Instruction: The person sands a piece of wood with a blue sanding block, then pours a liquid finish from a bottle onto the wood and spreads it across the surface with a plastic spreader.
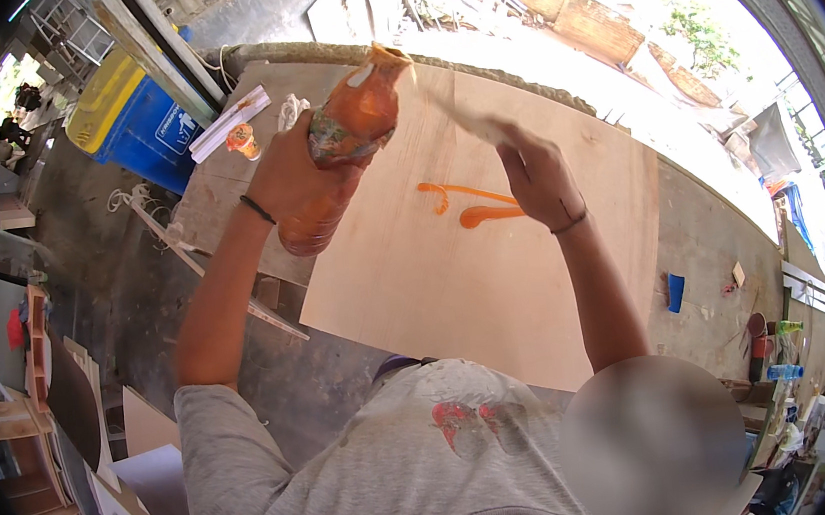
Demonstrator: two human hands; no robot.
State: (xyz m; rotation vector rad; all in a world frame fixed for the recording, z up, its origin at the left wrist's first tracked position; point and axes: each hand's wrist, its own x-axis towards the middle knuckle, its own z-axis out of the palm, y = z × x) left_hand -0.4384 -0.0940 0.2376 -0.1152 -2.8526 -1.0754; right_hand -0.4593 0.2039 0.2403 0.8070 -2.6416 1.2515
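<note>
My left hand (291, 175) is wrapped round a plastic bottle (357, 112) smeared with orange, its open mouth tilted up to the right. Close to that mouth is the end of a thin, pale flat piece (458, 117), blurred by motion, which my right hand (537, 174) holds. Below the hands lies a large pale plywood sheet (438, 305). Orange streaks of a thick liquid (488, 214) run across it, partly behind my right hand.
A small orange-stained cup (242, 141) stands past the sheet's left side, near crumpled white material (292, 110). Farther left is a blue bin (143, 130) with a yellow lid beside a post. Boards (149, 426) lean at lower left. A blue piece (676, 292) lies on the right.
</note>
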